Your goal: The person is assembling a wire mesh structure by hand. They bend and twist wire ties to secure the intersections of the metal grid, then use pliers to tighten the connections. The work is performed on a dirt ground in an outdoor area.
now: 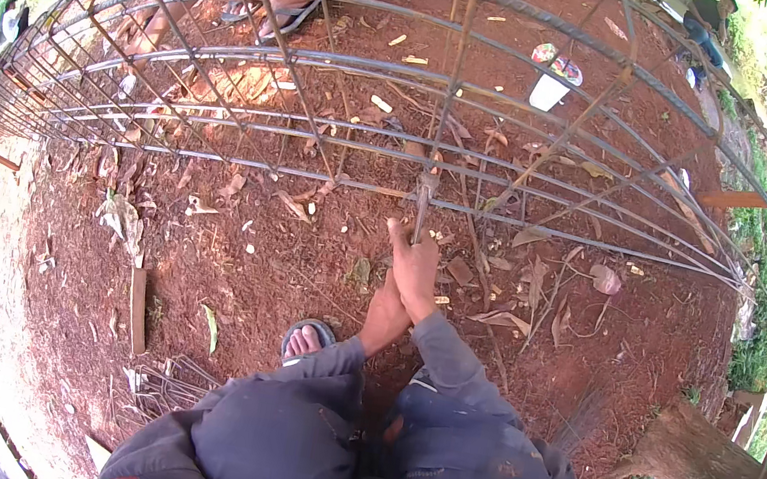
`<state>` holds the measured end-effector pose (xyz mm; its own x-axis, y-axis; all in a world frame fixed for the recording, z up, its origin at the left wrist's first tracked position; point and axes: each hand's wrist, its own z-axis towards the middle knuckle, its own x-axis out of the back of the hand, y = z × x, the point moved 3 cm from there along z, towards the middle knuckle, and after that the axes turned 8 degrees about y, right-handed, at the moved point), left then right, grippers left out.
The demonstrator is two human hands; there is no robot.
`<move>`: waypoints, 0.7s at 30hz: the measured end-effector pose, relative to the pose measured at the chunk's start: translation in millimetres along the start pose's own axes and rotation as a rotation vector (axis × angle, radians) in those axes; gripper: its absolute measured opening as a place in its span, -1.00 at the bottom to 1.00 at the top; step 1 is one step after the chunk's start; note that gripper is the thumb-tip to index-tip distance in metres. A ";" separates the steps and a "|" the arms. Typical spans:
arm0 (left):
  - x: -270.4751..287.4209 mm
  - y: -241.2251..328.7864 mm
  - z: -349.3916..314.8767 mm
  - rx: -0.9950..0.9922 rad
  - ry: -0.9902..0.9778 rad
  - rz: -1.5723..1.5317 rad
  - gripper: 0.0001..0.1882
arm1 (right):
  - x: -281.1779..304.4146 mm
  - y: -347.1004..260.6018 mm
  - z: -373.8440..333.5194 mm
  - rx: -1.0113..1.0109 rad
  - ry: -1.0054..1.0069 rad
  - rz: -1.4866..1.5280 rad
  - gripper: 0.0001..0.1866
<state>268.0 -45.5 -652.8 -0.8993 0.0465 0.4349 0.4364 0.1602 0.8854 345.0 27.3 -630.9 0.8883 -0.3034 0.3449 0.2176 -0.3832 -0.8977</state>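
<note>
In front of me, my right hand [416,270] is closed around the handles of metal pincers [421,213]. Their head meets a lower bar of the rebar cage [303,175], at a crossing with an upright tie bar. My left hand [384,318] lies against the heel of the right one, and its fingers are hidden there. The cage is long, made of ribbed rods and square stirrups, and it spans the view from left to right. Any tie wire at the jaws is too small to make out.
Another person's legs and sandaled feet [284,15] are beyond the cage at upper left. A white bucket [548,92] stands past it. Bent metal stirrups [178,378] and a wooden strip [138,310] lie at left. A tree trunk [702,460] is at lower right.
</note>
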 end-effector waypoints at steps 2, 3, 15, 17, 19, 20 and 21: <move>25.3 14.2 1.3 0.127 -0.394 -0.102 -0.44 | 13.2 -14.3 -7.1 -0.289 -0.282 0.309 -0.62; 45.7 25.3 2.6 0.191 -0.591 -0.151 -0.40 | 18.3 -23.6 -8.8 -0.398 -0.456 0.501 -0.65; 59.5 41.8 -27.7 0.658 -0.775 -0.992 -0.56 | -2.4 -29.0 -21.7 -0.621 -1.134 1.471 -0.65; 77.4 41.1 -12.0 0.371 -0.337 -0.151 -0.56 | 7.3 -41.4 -31.0 -0.642 -0.717 1.122 -0.61; 92.5 46.1 -2.6 -0.082 0.126 0.473 -0.55 | -2.0 -34.1 -35.6 -0.456 -0.431 0.741 -0.62; 95.8 42.2 -9.7 -0.003 0.126 0.515 -0.54 | -11.1 -27.9 -35.1 -0.442 -0.410 0.697 -0.62; 98.3 53.0 -12.2 -0.107 0.081 0.481 -0.52 | -13.5 -21.2 -30.0 -0.418 -0.365 0.655 -0.63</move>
<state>203.0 -44.5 -561.2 -0.5924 0.0133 0.8055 0.8053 0.0374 0.5917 316.3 13.3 -608.3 0.8727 -0.3038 -0.3822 -0.4882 -0.5401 -0.6855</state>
